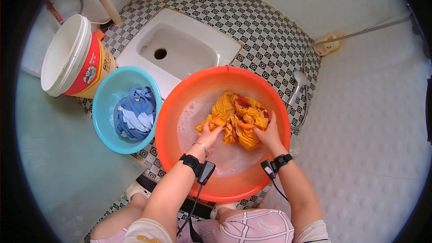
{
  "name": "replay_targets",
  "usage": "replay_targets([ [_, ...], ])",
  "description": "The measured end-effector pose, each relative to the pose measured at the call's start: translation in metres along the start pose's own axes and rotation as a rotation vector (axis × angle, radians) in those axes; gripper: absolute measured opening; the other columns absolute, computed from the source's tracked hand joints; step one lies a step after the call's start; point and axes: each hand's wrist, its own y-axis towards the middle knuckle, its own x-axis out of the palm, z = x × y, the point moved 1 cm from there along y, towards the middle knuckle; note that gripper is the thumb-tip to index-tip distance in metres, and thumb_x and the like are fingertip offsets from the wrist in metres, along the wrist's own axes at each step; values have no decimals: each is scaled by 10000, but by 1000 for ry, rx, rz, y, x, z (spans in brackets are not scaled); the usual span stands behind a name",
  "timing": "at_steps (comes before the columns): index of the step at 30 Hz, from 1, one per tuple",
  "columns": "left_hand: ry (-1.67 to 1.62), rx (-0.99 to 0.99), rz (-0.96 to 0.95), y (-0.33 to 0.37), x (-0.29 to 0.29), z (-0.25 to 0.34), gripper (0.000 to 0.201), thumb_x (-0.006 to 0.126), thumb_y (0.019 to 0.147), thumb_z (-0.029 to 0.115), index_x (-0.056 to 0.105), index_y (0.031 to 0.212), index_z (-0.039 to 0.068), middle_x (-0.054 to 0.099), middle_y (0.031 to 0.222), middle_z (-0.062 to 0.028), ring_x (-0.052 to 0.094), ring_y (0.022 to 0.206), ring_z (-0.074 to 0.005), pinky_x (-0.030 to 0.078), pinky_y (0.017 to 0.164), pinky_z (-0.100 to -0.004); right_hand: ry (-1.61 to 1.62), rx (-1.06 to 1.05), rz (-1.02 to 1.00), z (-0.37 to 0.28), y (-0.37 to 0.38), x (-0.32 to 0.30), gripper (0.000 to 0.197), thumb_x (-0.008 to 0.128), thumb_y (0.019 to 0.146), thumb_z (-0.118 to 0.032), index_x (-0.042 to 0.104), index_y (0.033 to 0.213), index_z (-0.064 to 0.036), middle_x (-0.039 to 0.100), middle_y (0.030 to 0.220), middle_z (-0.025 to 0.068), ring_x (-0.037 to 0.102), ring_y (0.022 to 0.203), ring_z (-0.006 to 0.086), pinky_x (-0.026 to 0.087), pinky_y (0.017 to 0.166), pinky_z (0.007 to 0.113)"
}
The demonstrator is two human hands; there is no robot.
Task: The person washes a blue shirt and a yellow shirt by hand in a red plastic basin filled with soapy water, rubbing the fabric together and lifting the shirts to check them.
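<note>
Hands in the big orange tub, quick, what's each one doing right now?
Left hand: closed on the left part of the yellow cloth.
Right hand: holding the same cloth at its right side.

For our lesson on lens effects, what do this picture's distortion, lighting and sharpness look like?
Head view: dark rim at both sides; the tiled floor bows along the wall; light looks soft and diffuse over the orange basin; the yellow-orange cloth, left hand and right hand show no obvious motion blur.
</note>
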Motion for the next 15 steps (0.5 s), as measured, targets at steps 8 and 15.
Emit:
replay_targets([
  [8, -436, -49, -390, -19, 24, 4, 798, 468, 857, 690, 134, 1470, 306, 269, 1514, -75, 371, 1322, -354, 324, 978, -666, 31, -315, -184, -36, -25, 65, 446, 709, 628, -103, 603, 1060, -73, 529, 1171, 190, 509, 1106, 405, 431, 957, 427],
  [15, -780, 110, -508, -3, 7, -3, 479, 553, 929, 456, 522, 1248, 100, 609, 1170, -60, 614, 1018, -202, 505, 875, -358, 82, -486, -230, -92, -71, 56, 342, 700, 634, -141, 574, 940, -57, 540, 1038, 191, 540, 985, 402, 462, 837, 453],
])
